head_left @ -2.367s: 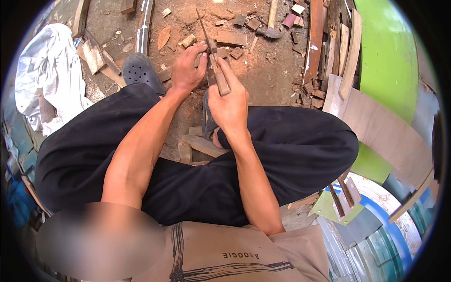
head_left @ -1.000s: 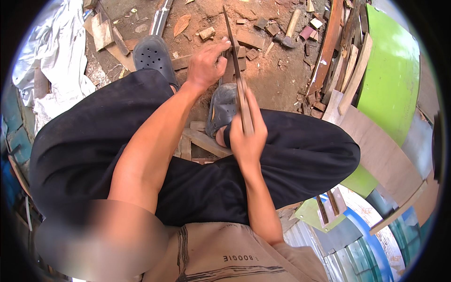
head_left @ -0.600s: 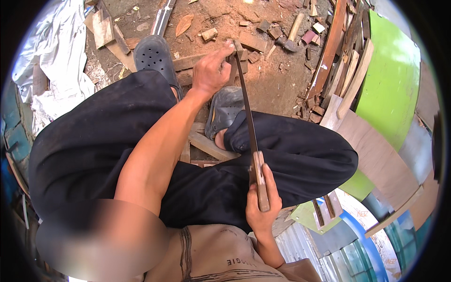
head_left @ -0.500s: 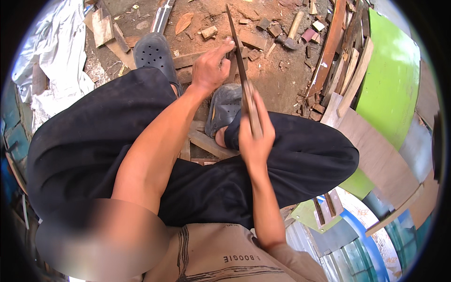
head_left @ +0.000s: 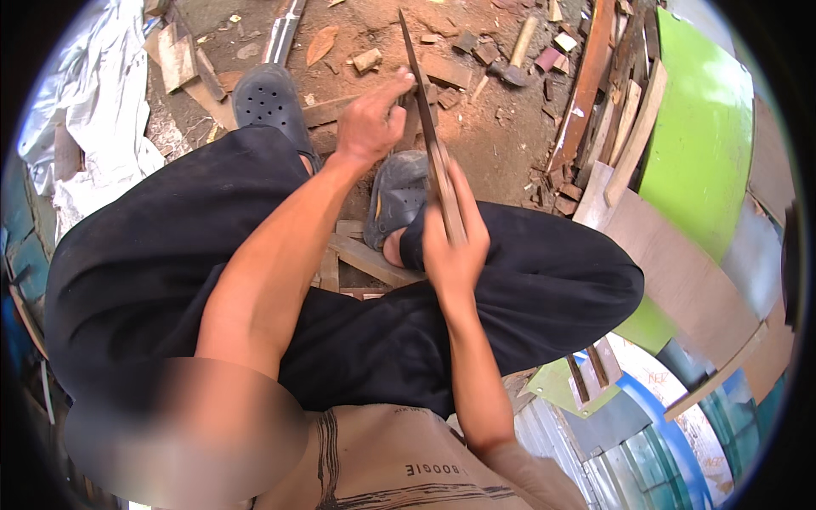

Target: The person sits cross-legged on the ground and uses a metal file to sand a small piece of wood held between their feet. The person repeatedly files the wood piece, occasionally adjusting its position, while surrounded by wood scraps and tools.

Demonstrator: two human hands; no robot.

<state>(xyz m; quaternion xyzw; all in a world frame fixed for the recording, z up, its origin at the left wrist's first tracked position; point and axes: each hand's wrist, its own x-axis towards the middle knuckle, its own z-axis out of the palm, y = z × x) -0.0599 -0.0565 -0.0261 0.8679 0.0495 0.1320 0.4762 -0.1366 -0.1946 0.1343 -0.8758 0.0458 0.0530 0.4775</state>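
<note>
My right hand [head_left: 457,242] is closed round the wooden handle of a handsaw [head_left: 427,119]. The saw's blade stands edge-on to the view and points away from me. To its left, my left hand [head_left: 371,127] is closed on a brown piece of wood [head_left: 410,123], with the fingertips close beside the blade. Most of that piece is hidden by the hand and the saw, so the cut itself cannot be made out. My grey clogs [head_left: 399,191] are on either side of the left forearm, near the wood.
Wood offcuts [head_left: 446,70] and reddish sawdust litter the ground ahead. A hammer [head_left: 518,59] lies to the right of the saw. Long boards [head_left: 582,93] and a green panel [head_left: 699,127] line the right side. White cloth [head_left: 93,110] lies at the far left.
The whole view has shifted slightly. Both hands keep their grips, and the saw and the wood stay in nearly the same place relative to each other.
</note>
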